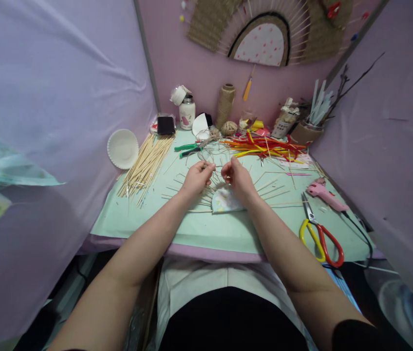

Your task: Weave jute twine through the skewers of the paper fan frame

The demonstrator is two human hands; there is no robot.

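Observation:
A half-round piece of pale floral cloth [224,200] lies on the table with thin sticks [270,191] fanning out from its curved edge. Just beyond it, over the sticks, my left hand [197,178] is closed, thumb and fingertips pinched together. Across a small gap, my right hand [241,181] is also closed, its fingers curled inward above the cloth's right side. Whatever sits between the fingertips of either hand is too small to make out. A loose tangle of twine [206,145] lies behind the hands.
Bundled sticks [148,165] lie left beside a white paper plate [122,148]. Green-handled pliers [188,147], a twine spool [225,105] and red and yellow strips [261,145] sit behind. Scissors [316,229] and a corded pink glue gun [326,195] lie right.

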